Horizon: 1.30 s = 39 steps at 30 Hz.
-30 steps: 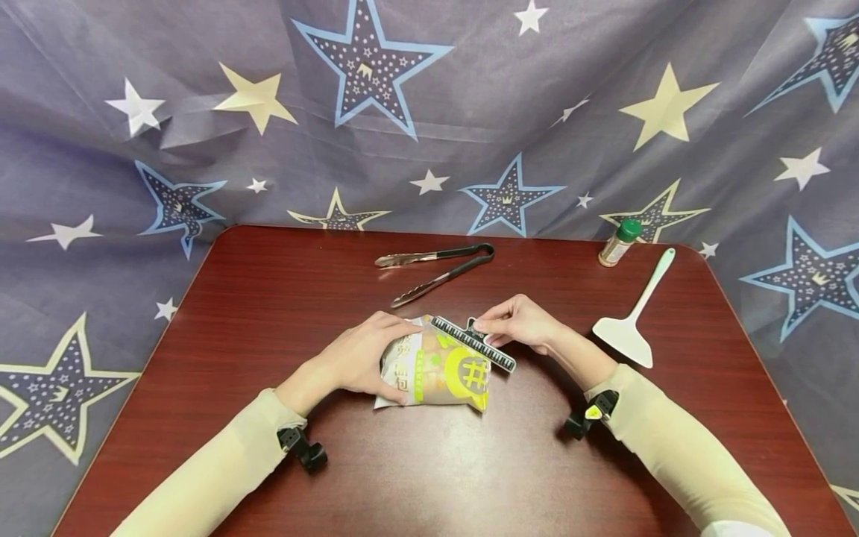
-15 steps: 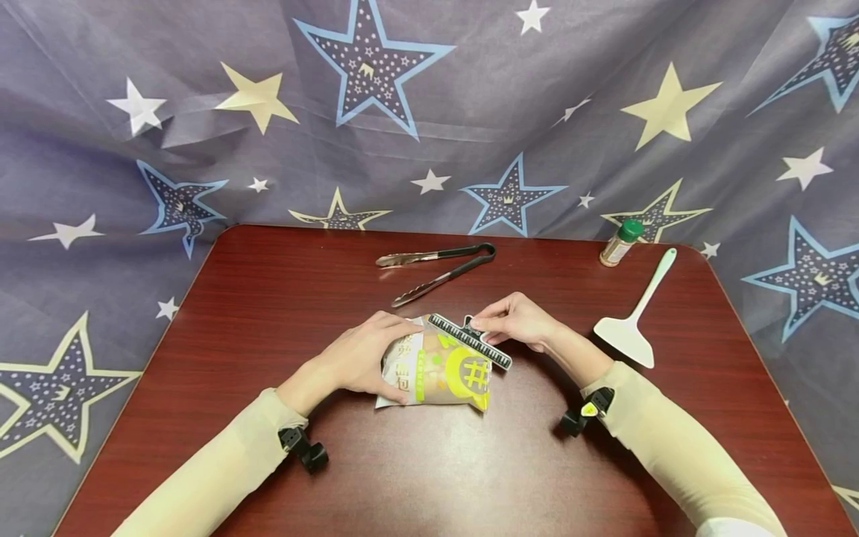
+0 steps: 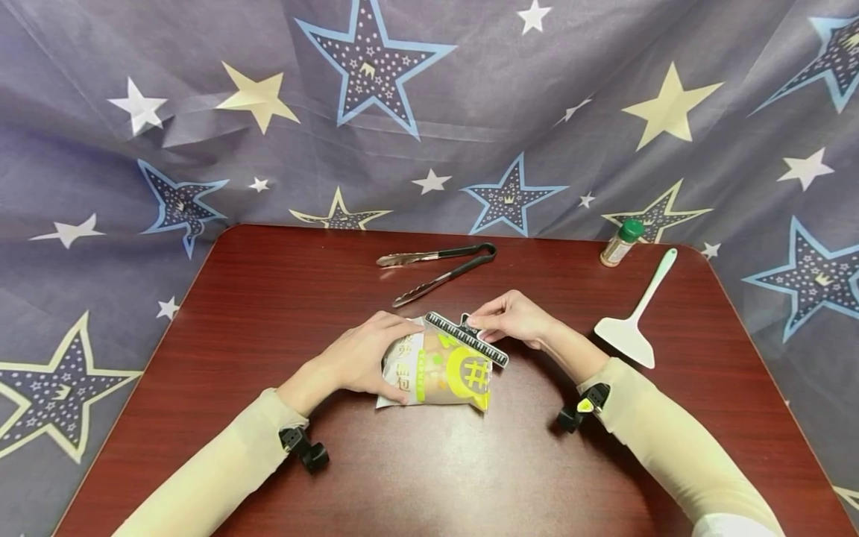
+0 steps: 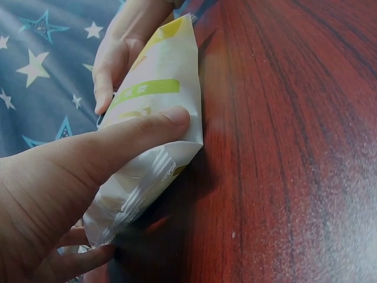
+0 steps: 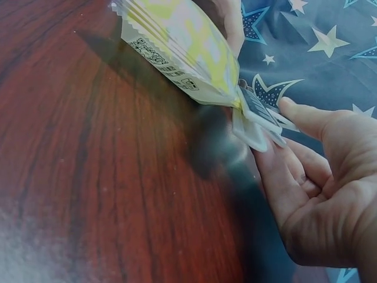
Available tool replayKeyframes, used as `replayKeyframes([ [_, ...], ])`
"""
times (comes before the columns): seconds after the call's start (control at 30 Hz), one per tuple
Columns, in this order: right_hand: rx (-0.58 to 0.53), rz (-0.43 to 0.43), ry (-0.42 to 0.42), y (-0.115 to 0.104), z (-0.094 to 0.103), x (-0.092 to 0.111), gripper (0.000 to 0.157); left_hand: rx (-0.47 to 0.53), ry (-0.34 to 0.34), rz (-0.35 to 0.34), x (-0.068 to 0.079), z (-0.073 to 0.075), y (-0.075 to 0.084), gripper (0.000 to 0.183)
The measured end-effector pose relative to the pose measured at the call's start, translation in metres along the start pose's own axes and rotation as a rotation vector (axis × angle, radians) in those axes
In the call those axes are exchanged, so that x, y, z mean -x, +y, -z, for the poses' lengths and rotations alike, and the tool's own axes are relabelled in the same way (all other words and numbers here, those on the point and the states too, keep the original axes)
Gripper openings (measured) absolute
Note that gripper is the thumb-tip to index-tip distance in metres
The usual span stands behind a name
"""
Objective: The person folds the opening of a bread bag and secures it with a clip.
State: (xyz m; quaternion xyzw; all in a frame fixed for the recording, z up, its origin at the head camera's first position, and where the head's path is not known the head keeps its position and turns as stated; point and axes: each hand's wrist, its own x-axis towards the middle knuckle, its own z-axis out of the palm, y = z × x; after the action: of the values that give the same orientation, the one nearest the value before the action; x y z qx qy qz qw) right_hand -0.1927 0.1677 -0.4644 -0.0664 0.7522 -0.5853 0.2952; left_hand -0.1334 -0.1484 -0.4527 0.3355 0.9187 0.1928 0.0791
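A plastic bread bag, printed in yellow and green, lies near the middle of the table. My left hand grips its left end, with the thumb across the front face. Along the bag's upper right edge sits a large clip with a piano-key pattern. The fingers and thumb of my right hand pinch the clip's handles. In the right wrist view the clip's jaws stand either side of the bag's edge. The far fingers of my left hand are partly hidden behind the bag.
Black-handled metal tongs lie spread behind the bag. A green-capped seasoning jar stands at the back right, near a white spatula with a pale green handle. A star-patterned cloth hangs behind the table.
My right hand and the clip have shifted slightly left and away from me, along the bag's edge. The left hand keeps its grip on the bag, almost still.
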Motion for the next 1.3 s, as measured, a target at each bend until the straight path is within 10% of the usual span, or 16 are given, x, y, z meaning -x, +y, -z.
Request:
replayKeyframes([
  [1.3, 0.002, -0.009, 0.004, -0.007, -0.006, -0.012, 0.032, -0.01, -0.012, 0.003, -0.001, -0.001, -0.001, 0.112],
])
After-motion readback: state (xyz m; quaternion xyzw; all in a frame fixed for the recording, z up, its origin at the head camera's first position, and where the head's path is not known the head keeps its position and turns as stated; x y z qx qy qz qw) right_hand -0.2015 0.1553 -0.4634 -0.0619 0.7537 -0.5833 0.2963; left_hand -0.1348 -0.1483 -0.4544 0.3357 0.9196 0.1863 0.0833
